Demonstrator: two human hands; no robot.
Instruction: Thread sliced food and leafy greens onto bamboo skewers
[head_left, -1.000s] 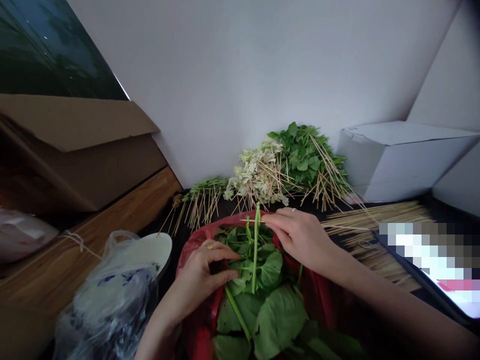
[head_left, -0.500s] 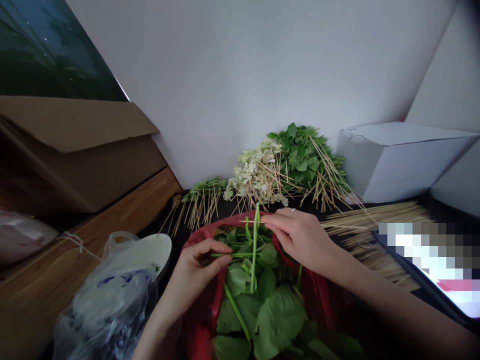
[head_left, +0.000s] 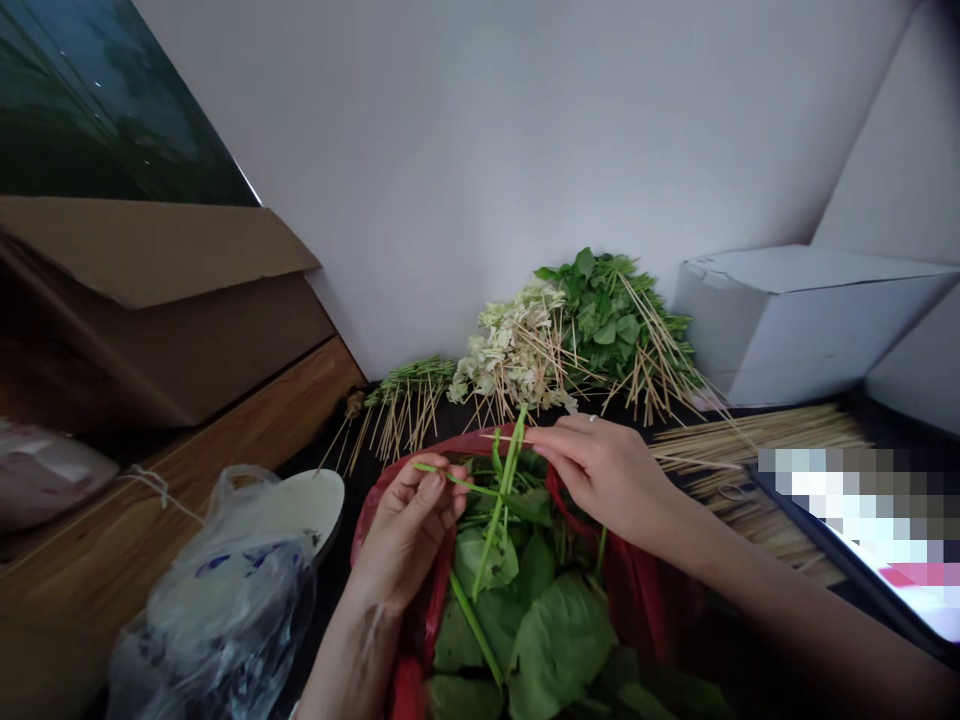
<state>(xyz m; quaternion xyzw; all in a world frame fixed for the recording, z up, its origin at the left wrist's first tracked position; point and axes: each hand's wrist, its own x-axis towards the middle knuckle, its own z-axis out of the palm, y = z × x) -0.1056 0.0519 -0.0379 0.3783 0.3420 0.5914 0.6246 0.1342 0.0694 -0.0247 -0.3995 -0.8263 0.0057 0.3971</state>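
Note:
My right hand [head_left: 604, 475] pinches a bamboo skewer [head_left: 489, 436], whose pointed end sticks out to the left. Pale green stems [head_left: 508, 475] are threaded on that skewer and hang down from it. To their left, my left hand [head_left: 405, 535] pinches a thin green stem [head_left: 480, 488] between thumb and fingers, its cut end pointing left and its other part reaching toward the hanging stems. Both hands are over a red plastic bag [head_left: 420, 680] filled with leafy greens [head_left: 562, 630]. The rest of the skewer is hidden by my right hand.
Along the wall lie skewered green stems [head_left: 416, 378], skewered pale leaves [head_left: 510, 345] and skewered leafy greens [head_left: 611, 315]. Loose skewers [head_left: 765, 430] and a phone [head_left: 847, 545] are on the right. A white box [head_left: 795, 325], a bowl [head_left: 330, 500] in plastic and a cardboard box [head_left: 225, 340] stand around.
My left hand has turned and shifted slightly left and up, raising the near end of its stem. The stems on the skewer have swung into a slant. My right hand has barely moved.

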